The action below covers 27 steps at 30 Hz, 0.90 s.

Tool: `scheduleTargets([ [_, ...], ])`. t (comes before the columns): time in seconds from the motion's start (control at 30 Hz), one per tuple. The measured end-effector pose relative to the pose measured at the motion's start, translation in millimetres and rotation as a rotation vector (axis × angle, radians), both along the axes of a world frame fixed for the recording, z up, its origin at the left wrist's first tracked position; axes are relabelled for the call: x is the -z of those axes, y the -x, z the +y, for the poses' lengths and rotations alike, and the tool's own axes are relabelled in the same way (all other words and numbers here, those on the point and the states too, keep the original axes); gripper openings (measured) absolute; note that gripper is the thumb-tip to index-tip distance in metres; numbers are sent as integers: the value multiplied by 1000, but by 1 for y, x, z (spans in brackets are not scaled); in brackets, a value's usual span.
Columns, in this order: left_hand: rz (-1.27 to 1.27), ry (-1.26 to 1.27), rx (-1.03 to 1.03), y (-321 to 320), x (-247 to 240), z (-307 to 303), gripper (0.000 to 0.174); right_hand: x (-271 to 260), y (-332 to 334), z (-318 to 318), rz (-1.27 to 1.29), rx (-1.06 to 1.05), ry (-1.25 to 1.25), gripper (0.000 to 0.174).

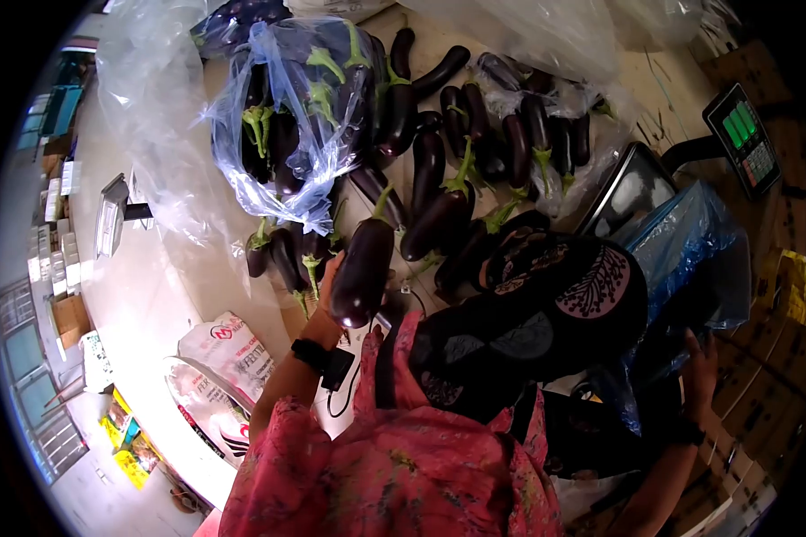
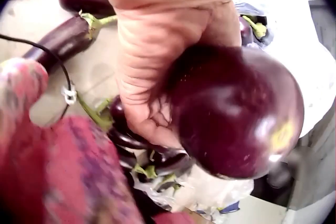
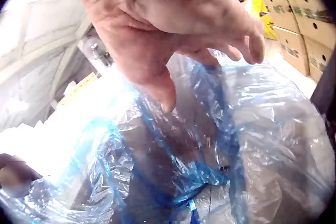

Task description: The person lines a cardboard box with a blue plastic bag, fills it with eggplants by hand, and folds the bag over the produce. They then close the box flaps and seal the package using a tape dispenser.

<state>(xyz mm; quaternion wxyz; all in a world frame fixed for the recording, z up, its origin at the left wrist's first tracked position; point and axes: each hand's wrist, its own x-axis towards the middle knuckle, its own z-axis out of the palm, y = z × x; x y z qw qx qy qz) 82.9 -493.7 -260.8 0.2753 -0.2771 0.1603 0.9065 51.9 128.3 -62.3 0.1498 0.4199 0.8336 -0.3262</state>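
A large dark purple eggplant [image 1: 361,273] is gripped by my left hand [image 1: 322,309], its stem pointing away across the table. In the left wrist view, the fingers curl around the eggplant [image 2: 241,113] and its rounded end faces the camera. On the right, my right hand [image 1: 698,371] is at a blue plastic bag [image 1: 681,237]. The right wrist view has this hand [image 3: 173,29] over the bag's film [image 3: 205,129], thumb and fingers loosely spread. Further eggplants [image 1: 439,224] lie on the table just beyond my left hand.
A blue-tinted bag [image 1: 282,116] with eggplants sits at the far left, clear plastic film [image 1: 152,107] beside it. A scale with a green display [image 1: 741,125] stands at right. Cardboard boxes [image 3: 299,19] are stacked beyond the right hand. White printed sacks [image 1: 228,358] lie at left.
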Motion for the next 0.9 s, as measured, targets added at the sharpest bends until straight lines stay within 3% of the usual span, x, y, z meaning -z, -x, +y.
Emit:
scheduleTargets([
  [0.07,125,-111,6,6,-16,4,81,3,-3,18,69,-109,-14,67],
  [0.13,39,-23,-68,29,-73,33,80,-2,-10,23,177,-185,-74,61],
  [0.3,246,-99,-46,80,-113,58,86,-38,-12,-22,420,-326,-194,53],
  [0.53,575,-335,136,142,-128,87,89,-58,-17,-67,457,-398,-44,45],
  [0.67,532,-351,194,161,-156,111,89,-60,-14,-79,477,-444,48,44],
  [0.8,660,60,268,186,-192,142,88,-77,-1,-103,447,-278,262,45],
  [0.83,828,190,340,200,-200,147,86,-84,4,-102,401,-365,296,45],
  [0.9,1018,385,434,215,-221,165,81,-87,13,-102,448,-320,547,51],
])
